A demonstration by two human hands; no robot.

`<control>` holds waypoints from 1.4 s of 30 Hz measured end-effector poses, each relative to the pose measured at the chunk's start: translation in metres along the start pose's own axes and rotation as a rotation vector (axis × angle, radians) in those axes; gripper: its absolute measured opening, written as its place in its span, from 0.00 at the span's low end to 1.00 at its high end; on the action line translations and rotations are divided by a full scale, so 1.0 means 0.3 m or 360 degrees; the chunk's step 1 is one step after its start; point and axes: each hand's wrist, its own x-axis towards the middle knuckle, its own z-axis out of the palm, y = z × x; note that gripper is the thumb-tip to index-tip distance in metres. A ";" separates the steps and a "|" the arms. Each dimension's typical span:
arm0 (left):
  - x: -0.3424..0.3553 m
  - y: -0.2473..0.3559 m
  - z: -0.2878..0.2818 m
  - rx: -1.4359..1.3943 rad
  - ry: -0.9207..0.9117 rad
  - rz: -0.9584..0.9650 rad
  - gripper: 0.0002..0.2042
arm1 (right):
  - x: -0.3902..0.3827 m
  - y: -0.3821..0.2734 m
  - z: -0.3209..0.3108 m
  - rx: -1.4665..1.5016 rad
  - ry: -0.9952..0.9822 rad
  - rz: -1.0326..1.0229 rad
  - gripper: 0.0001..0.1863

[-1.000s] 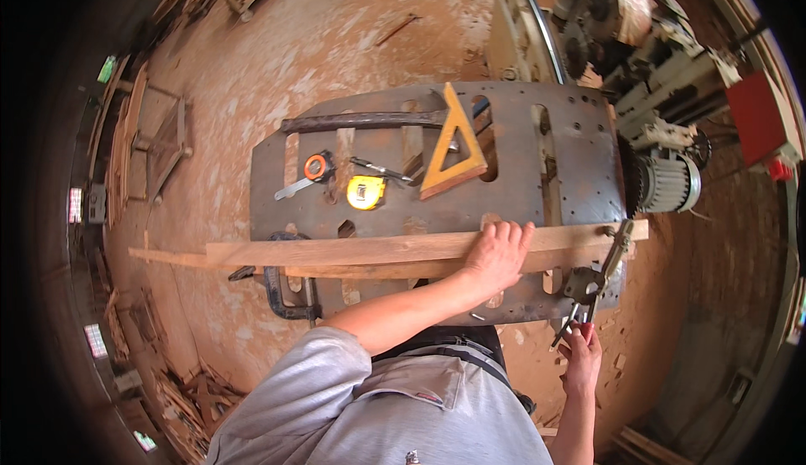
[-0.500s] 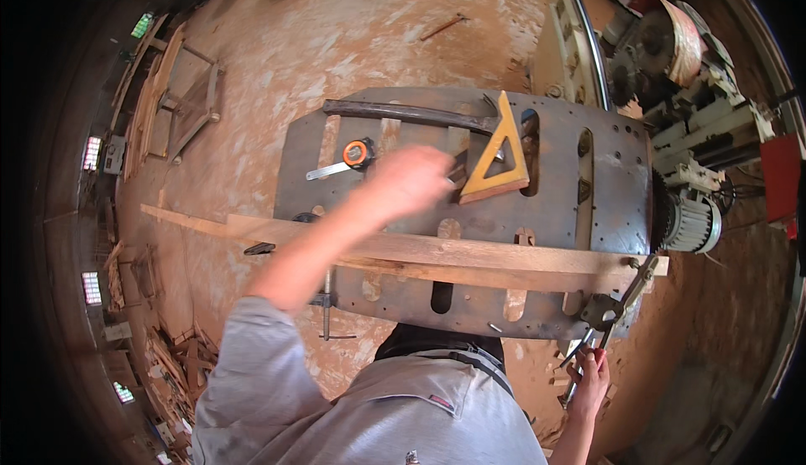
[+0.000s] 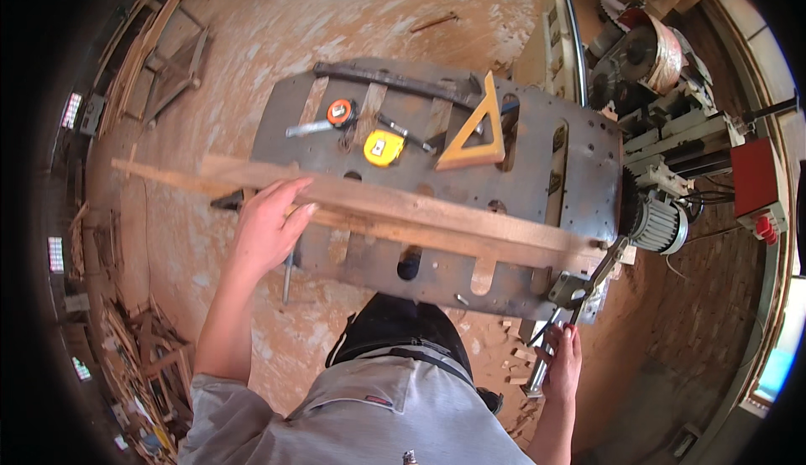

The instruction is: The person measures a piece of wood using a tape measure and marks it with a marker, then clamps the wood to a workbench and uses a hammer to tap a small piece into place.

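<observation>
A long wooden board [image 3: 420,209] lies across the metal table, with a second wooden strip [image 3: 395,228] along its near side. Toward its left end my left hand [image 3: 270,223] grips the board, fingers over the top and thumb at the near edge. At the right end a metal clamp [image 3: 573,287] sits on the wood. My right hand [image 3: 564,357] is closed round the clamp's lower handle. Beyond the board lie a yellow tape measure [image 3: 384,148], an orange-and-black tape measure [image 3: 341,112], a dark pen-like tool [image 3: 406,133] and a yellow triangular square [image 3: 480,138].
A long dark-handled tool [image 3: 395,81] lies along the slotted metal table's [image 3: 537,184] far side. A motor [image 3: 659,223] and a red box [image 3: 757,178] stand at right. Scrap wood [image 3: 147,356] is piled at lower left; a wooden frame [image 3: 180,75] stands beyond.
My left hand has come back from above the table's middle to the board's left part. The yellow tape measure now shows. My right hand stays at the clamp; the whole view has shifted.
</observation>
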 end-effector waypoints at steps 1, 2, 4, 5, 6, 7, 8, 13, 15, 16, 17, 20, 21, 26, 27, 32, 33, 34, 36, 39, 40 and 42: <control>-0.087 -0.021 0.002 -0.0078 0.0010 -0.0080 0.17 | 0.003 -0.013 -0.001 -0.0022 -0.0077 -0.0057 0.23; -0.176 -0.046 -0.003 -0.0143 0.0009 -0.0161 0.17 | 0.004 -0.007 -0.005 -0.0078 -0.0134 -0.0094 0.22; -0.342 -0.103 0.037 -0.0236 0.0066 -0.0278 0.16 | -0.006 -0.012 0.003 -0.0149 -0.0153 -0.0180 0.21; -0.406 -0.123 0.060 -0.0262 0.0050 -0.0349 0.16 | -0.031 -0.032 0.011 -0.0261 -0.0127 -0.0248 0.22; -0.453 -0.122 0.072 -0.0301 0.0049 -0.0403 0.16 | -0.015 -0.019 -0.023 -0.0260 -0.0084 -0.0309 0.27; -0.497 -0.111 0.078 -0.0202 -0.0007 -0.0347 0.15 | -0.009 -0.016 -0.056 -0.0339 -0.0036 -0.0405 0.29; -0.531 -0.103 0.101 -0.0192 -0.0056 -0.0324 0.15 | -0.010 -0.022 -0.088 -0.0418 0.0037 -0.0516 0.31; -0.786 -0.162 0.222 -0.0163 -0.0302 -0.0189 0.15 | -0.127 -0.071 -0.058 -0.0404 0.0166 -0.1121 0.26; -0.867 -0.198 0.257 -0.0090 -0.0423 -0.0062 0.17 | -0.204 -0.041 -0.018 -0.0408 0.0095 -0.1195 0.22; -0.901 -0.216 0.261 -0.0049 -0.0484 -0.0003 0.18 | -0.246 -0.017 0.011 -0.0411 0.0056 -0.1227 0.21; -0.923 -0.226 0.254 0.0003 -0.0623 -0.0040 0.18 | -0.291 0.020 0.063 -0.0386 0.0018 -0.1294 0.16; -1.042 -0.343 0.225 0.0109 -0.0831 -0.0036 0.20 | -0.373 0.253 0.138 -0.0687 0.0068 -0.1263 0.10; -1.072 -0.382 0.206 0.0122 -0.0869 -0.0018 0.20 | -0.410 0.330 0.163 -0.0736 0.0026 -0.1254 0.09; -1.205 -0.564 0.138 0.0282 -0.0942 0.0131 0.21 | -0.617 0.660 0.218 -0.0794 -0.0068 -0.0582 0.11; -1.220 -0.586 0.121 0.0278 -0.0989 0.0101 0.21 | -0.644 0.713 0.216 -0.0735 -0.0120 -0.0538 0.11; -1.306 -0.657 0.065 0.0269 -0.0959 0.0004 0.21 | -0.720 0.831 0.270 -0.0954 -0.0188 -0.0650 0.08; -1.318 -0.679 0.067 0.0292 -0.0966 -0.0012 0.21 | -0.740 0.852 0.267 -0.0994 -0.0148 -0.0641 0.07; -1.333 -0.710 0.074 0.0304 -0.0963 -0.0049 0.22 | -0.772 0.870 0.265 -0.1050 -0.0125 -0.0639 0.07; -1.377 -0.802 0.108 0.0175 -0.0926 -0.0070 0.22 | -0.820 0.898 0.273 -0.1028 -0.0161 -0.0580 0.08; -1.471 -0.965 0.178 0.0098 -0.1017 -0.0477 0.23 | -0.808 1.067 0.229 -0.0813 -0.0119 -0.0284 0.11; -1.529 -1.057 0.162 0.0080 -0.1109 -0.0678 0.23 | -0.822 1.113 0.256 -0.0691 -0.0116 -0.0191 0.10; -1.713 -1.254 0.126 0.0131 -0.1199 -0.0773 0.24 | -0.884 1.141 0.338 -0.0790 -0.0199 -0.0181 0.11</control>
